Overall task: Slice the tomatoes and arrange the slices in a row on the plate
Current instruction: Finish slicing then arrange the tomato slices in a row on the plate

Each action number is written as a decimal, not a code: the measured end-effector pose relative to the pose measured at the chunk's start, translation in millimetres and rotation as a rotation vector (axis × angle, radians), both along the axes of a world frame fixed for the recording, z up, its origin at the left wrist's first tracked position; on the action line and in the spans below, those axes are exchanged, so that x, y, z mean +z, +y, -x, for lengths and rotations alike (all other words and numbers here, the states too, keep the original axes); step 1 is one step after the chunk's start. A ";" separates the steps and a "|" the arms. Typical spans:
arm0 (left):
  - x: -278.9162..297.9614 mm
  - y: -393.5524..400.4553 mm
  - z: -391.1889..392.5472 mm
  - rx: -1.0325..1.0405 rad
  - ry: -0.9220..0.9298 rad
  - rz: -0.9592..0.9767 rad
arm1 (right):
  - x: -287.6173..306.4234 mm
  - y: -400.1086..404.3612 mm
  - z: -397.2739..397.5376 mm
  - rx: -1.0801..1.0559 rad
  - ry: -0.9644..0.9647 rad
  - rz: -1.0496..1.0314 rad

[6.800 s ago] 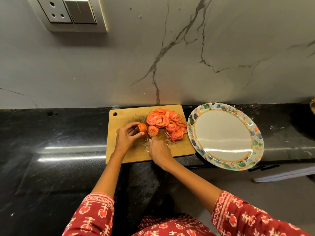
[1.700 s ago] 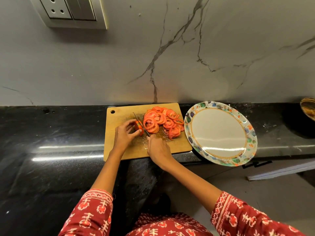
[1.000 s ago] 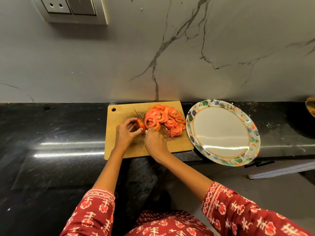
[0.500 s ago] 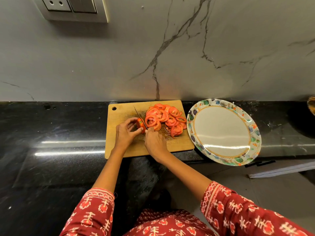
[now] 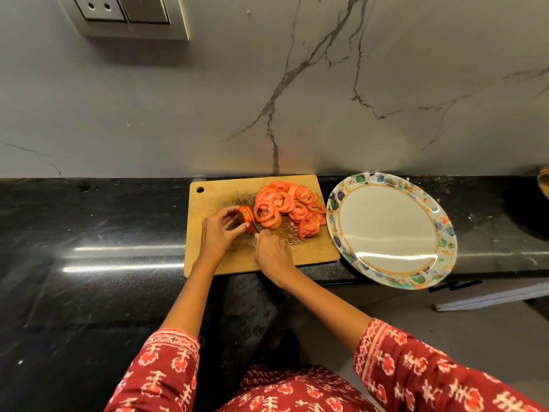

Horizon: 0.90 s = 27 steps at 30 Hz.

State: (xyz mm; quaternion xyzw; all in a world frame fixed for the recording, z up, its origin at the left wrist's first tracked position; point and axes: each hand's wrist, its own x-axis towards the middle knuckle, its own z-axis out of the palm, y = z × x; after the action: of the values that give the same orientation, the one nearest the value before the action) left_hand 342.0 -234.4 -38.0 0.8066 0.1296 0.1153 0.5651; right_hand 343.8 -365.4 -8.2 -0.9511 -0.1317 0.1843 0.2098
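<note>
The knife (image 5: pixel 248 211) handle is hidden inside the right hand (image 5: pixel 271 254); only a thin blade edge shows. A wall socket panel (image 5: pixel 127 16) is cut off by the top edge. At the right edge, a brownish object (image 5: pixel 544 182) is too cropped to identify.

A home kitchen. A polished black stone counter (image 5: pixel 89 263) runs along a grey wall (image 5: pixel 178 108) veined like marble, with a socket-and-switch plate (image 5: pixel 130 13) set into the wall at upper left. On the counter lie a wooden cutting board (image 5: pixel 217 191) carrying a heap of tomato slices (image 5: pixel 288 206) and, just beside it on the right, an oval floral-rimmed plate (image 5: pixel 445 233) overhanging the counter's front edge. A person in red patterned sleeves (image 5: pixel 169 370) stands at the counter; pale floor tiles (image 5: pixel 416 310) show below.
</note>
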 end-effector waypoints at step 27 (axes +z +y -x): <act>1.1 2.8 -2.6 0.010 0.049 0.064 | -14.7 -33.4 23.7 0.117 -0.070 0.120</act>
State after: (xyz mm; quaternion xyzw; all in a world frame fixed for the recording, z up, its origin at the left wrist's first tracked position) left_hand 344.6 -231.5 -36.9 0.7899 0.1512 0.0941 0.5868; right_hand 320.1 -398.9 -22.9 -0.9586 -0.1830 0.1702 0.1367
